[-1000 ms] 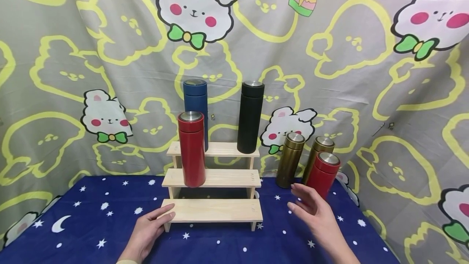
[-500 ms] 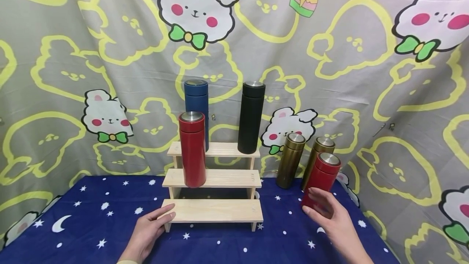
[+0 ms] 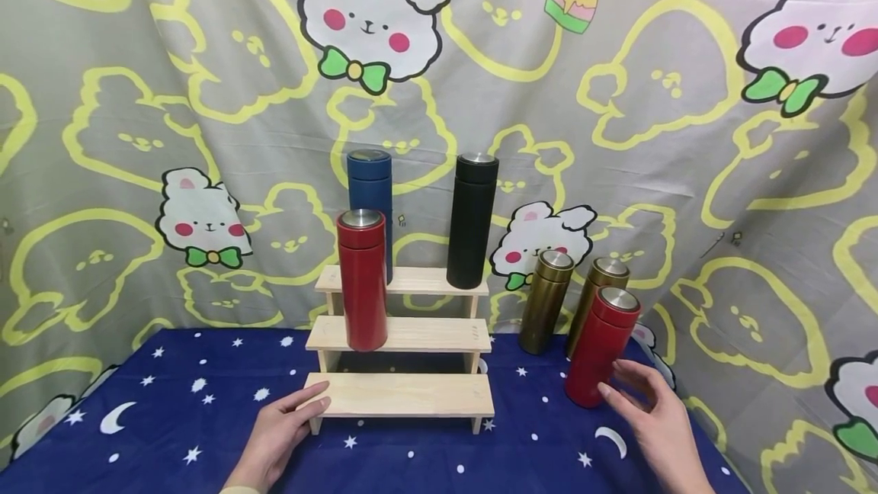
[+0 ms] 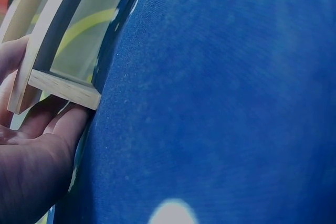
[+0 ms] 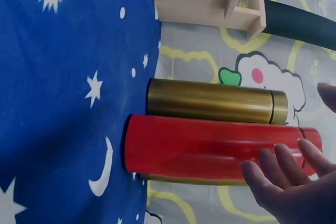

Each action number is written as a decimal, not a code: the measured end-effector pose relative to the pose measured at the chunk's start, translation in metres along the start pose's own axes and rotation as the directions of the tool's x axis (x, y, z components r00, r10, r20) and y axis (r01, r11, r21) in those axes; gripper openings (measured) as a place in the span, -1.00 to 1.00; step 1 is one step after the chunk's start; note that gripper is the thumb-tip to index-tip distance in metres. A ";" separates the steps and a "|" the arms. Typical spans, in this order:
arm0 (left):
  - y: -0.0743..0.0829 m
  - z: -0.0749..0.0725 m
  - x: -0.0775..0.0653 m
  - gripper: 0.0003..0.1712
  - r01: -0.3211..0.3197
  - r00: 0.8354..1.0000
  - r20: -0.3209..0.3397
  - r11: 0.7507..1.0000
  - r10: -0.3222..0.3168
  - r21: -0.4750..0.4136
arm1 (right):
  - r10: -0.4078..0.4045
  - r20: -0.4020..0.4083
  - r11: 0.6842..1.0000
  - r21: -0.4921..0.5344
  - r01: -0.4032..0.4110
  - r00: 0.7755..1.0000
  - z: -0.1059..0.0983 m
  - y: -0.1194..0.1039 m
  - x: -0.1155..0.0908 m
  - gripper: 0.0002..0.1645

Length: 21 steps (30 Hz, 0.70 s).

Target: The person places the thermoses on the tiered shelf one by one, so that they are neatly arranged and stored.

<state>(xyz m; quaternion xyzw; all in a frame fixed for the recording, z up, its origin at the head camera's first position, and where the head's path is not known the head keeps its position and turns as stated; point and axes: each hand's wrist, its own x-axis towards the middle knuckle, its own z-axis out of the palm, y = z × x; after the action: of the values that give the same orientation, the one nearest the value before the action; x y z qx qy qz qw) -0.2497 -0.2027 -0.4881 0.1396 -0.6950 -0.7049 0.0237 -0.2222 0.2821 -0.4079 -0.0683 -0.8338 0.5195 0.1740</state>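
Observation:
My left hand [image 3: 277,429] grips the left end of the lowest step of a three-tier wooden stand [image 3: 405,395]; the left wrist view shows fingers beside the stand's leg [image 4: 65,88]. At the right, my right hand [image 3: 658,418] is beside an upright red thermos [image 3: 602,353], its fingers loosely bent and not closed round it. Whether they touch it I cannot tell. Two gold thermoses [image 3: 546,303] stand behind, one partly hidden by the red one. On the middle step is another red thermos [image 3: 363,284]. The top step bears a blue thermos [image 3: 370,174] and a black thermos [image 3: 472,223].
A dark blue cloth [image 3: 185,395] with white stars and moons covers the table. Behind everything hangs a grey curtain [image 3: 274,151] with yellow outlines and white cartoon animals, close to the back of the stand. The blue thermos is partly covered by the red one in front.
My right hand has moved right and slightly down, to the near right side of the red thermos, uncovering its lower part. The left hand keeps its place on the stand.

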 end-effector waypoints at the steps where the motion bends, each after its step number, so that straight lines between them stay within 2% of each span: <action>1: 0.000 0.000 0.000 -0.43 0.001 1.000 0.001 1.000 -0.001 0.000 | 0.019 -0.016 1.000 -0.013 -0.019 1.000 0.000 0.001 0.000 -0.29; 5: 0.001 0.001 0.000 -0.43 0.001 1.000 0.004 1.000 -0.001 -0.008 | 0.084 -0.062 0.992 -0.085 -0.089 0.995 -0.002 0.004 0.003 -0.25; 9: 0.001 0.001 -0.002 -0.44 -0.003 1.000 0.003 1.000 0.003 -0.017 | 0.125 -0.051 0.987 -0.098 -0.130 0.991 -0.003 0.006 0.009 -0.10; 15: 0.001 0.001 -0.002 -0.43 -0.004 1.000 0.007 1.000 0.004 -0.009 | 0.166 0.012 0.986 -0.026 -0.166 0.986 -0.001 0.015 0.024 0.12; 21: 0.001 0.001 -0.002 -0.42 0.004 1.000 -0.002 1.000 -0.004 0.005 | 0.159 0.028 0.985 0.055 -0.161 0.987 0.000 0.030 0.033 0.21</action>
<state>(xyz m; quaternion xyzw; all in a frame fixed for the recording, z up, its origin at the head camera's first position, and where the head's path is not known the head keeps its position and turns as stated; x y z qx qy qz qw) -0.2483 -0.2015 -0.4868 0.1418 -0.6965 -0.7031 0.0224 -0.2551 0.3056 -0.4267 -0.1240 -0.8123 0.5563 0.1238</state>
